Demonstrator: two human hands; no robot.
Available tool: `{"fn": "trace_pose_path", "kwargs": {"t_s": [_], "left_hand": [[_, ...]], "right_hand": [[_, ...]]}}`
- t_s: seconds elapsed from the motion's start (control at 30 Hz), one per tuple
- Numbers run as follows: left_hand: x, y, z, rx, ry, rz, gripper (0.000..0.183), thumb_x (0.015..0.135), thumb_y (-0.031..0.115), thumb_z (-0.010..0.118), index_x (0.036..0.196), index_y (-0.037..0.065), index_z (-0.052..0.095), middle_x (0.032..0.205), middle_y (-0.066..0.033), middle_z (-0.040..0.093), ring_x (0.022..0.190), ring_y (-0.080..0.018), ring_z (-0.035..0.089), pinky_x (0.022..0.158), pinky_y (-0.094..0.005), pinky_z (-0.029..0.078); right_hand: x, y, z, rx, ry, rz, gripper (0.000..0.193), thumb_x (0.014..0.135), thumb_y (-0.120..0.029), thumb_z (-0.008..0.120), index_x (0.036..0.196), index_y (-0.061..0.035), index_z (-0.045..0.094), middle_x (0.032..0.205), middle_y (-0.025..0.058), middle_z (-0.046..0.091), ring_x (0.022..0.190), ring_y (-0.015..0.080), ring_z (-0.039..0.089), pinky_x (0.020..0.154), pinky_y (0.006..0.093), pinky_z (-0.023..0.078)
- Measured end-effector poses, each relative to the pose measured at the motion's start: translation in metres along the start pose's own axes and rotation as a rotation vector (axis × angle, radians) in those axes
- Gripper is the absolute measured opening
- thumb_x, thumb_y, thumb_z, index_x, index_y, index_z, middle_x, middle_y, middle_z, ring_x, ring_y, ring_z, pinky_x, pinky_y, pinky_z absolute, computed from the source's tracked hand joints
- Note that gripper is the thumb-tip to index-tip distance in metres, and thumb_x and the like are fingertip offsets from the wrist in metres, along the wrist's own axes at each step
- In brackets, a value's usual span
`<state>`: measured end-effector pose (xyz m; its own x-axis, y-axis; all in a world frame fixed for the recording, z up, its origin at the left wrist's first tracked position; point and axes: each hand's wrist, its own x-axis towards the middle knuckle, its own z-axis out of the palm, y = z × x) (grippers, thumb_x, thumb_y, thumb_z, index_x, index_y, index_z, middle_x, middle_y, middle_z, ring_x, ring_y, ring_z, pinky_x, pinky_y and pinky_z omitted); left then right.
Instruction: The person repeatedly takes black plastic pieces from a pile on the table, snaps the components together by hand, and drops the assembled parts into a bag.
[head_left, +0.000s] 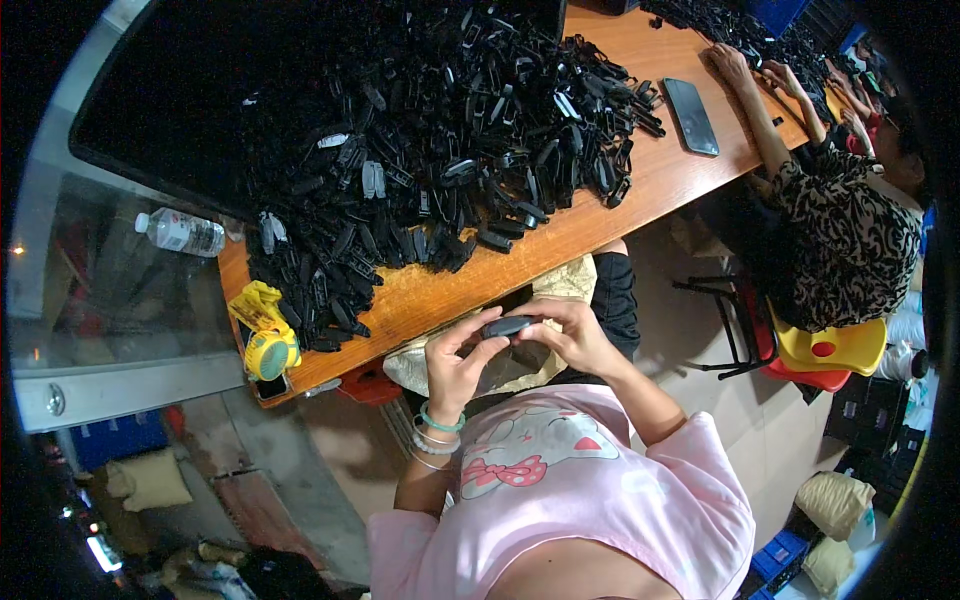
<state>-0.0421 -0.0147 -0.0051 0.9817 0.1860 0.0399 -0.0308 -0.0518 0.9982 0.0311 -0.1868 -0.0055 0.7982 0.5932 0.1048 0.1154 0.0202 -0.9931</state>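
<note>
I hold one small black plastic part [507, 326] between both hands, just below the front edge of the wooden table [640, 190]. My left hand [455, 365] grips its left end with thumb and fingers; bead bracelets circle that wrist. My right hand [565, 335] pinches its right end. A large heap of similar black plastic parts [440, 150] covers the table in front of me.
A plastic water bottle [182, 232] lies at the table's left corner, above a yellow handheld fan [266, 348]. A dark phone [691, 116] lies on the table to the right. A person in a patterned top [840, 240] works beside me on a yellow and red stool [830, 350].
</note>
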Motion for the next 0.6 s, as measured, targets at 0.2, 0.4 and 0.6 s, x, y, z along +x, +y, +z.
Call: {"fn": "trace_pose_path", "kwargs": {"t_s": [0.2,0.4,0.6], "left_hand": [[-0.008,-0.071,0.01,0.806,-0.119,0.268,0.02,0.076,0.008,0.063,0.096,0.003,0.063,0.084,-0.0125,0.062,0.077,-0.0306,0.06,0.068,-0.0386,0.048],[0.003,-0.072,0.011,0.733,-0.143,0.245,0.01,0.076,0.006,0.064,0.084,0.001,0.065,0.081,-0.0148,0.063,0.075,-0.0329,0.06,0.07,-0.0391,0.048],[0.067,-0.029,0.025,0.763,0.191,0.313,0.012,0.083,0.01,0.058,0.081,0.0,0.062,0.074,-0.0184,0.063,0.068,-0.0349,0.061,0.061,-0.0416,0.048]], "right_hand": [[0.017,0.033,-0.013,-0.392,0.123,0.085,0.018,0.083,-0.013,0.064,0.094,0.0019,0.063,0.084,0.013,0.062,0.078,0.0268,0.059,0.069,0.0335,0.046],[0.06,0.032,-0.017,-0.498,0.31,-0.215,0.01,0.082,-0.002,0.059,0.091,0.0008,0.063,0.079,0.0137,0.057,0.07,0.0285,0.057,0.064,0.0337,0.045],[0.113,0.022,-0.007,-0.752,0.504,-0.26,0.011,0.08,-0.009,0.064,0.088,-0.0018,0.062,0.079,0.0136,0.054,0.073,0.0312,0.058,0.063,0.0358,0.046]]}}
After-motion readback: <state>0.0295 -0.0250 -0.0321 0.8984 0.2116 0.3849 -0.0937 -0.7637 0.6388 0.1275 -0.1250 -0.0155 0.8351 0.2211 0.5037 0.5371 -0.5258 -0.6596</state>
